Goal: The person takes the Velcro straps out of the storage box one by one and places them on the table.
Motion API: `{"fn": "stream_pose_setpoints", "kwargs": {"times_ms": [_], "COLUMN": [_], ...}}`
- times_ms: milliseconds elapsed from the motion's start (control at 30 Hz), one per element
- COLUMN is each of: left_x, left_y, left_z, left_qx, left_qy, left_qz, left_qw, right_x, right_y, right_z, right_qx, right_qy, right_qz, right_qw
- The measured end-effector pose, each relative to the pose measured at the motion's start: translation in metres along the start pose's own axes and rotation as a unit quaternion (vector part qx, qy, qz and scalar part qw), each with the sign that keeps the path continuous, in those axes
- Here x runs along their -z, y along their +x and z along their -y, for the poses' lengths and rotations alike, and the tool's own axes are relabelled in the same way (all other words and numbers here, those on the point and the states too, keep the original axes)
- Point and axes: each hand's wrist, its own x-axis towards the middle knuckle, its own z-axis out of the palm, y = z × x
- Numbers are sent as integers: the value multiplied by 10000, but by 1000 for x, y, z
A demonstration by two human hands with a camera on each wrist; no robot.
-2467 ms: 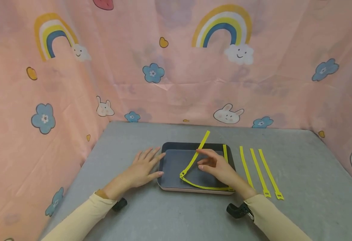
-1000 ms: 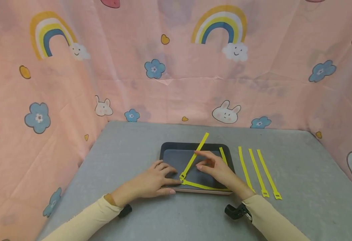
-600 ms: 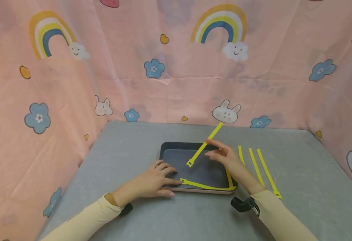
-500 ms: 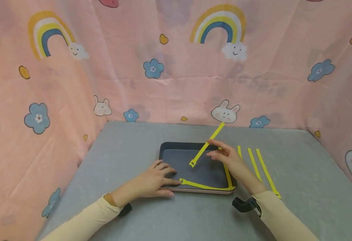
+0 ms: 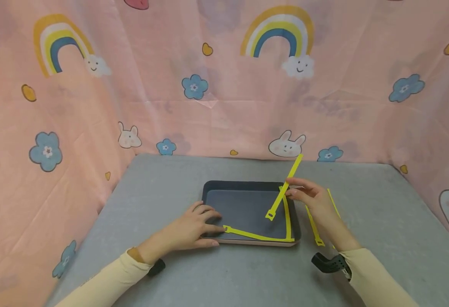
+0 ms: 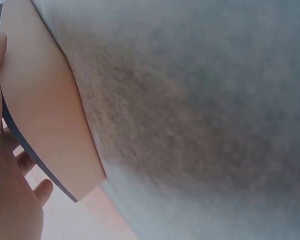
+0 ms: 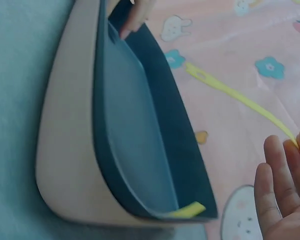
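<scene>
My right hand (image 5: 318,204) pinches a yellow cable tie (image 5: 276,204) between thumb and fingertips. The tie slants above the right side of a dark tray (image 5: 228,204), its slotted head pointing down. At the tray's front left corner, my left hand (image 5: 191,226) holds the rim, thumb along the outer wall (image 6: 45,100) and fingers inside. Its index fingertip is right at the slotted head of another yellow cable tie (image 5: 249,234), which lies along the front edge. A third cable tie (image 5: 288,217) runs along the tray's right side, meeting the front one at the corner.
More yellow cable ties (image 5: 314,228) lie on the grey table (image 5: 159,183) right of the tray, partly hidden by my right hand and wrist. A pink patterned curtain (image 5: 151,64) hangs behind and at both sides. Black camera mounts (image 5: 329,262) sit under the wrists.
My left hand has shifted from the tray's left edge to its front left corner. The right hand has raised its cable tie away from the front one and carried it right.
</scene>
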Motion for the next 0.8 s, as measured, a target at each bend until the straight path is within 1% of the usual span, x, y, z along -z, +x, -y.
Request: {"fn": "stream_pose_setpoints", "kwargs": {"times_ms": [100,200,300,400,533,600,700,800], "left_x": [2,4,4,4,4,3,2,0], "left_y": [-1,-4,-9,-13,-19,-21,-23,-22], "left_z": [0,2,5,8,9,9,9,8], "left_qx": [18,171,466,849,1473,1745,1992,2084], "left_qy": [-163,-479,-674,-686,-785,-838,-899,-944], "left_qz": [-130,-181,-193,-267,-180,-73,69,154], "left_qw": [9998,9985,9964,9937,9858,9811,9758,9734], "right_x": [12,23,33,41,51,56,64,73], "right_y": [-3,-7,-11,-16,-22,-25,-28,-32], "right_z": [2,3,5,7,7,7,4,1], "right_qx": [216,403,477,408,374,444,565,624], "right_qy": [294,536,613,409,348,523,745,874], "right_qz": [-102,-118,-146,-209,-279,-291,-268,-287], "right_qw": [9993,9977,9969,9981,9983,9972,9953,9938]}}
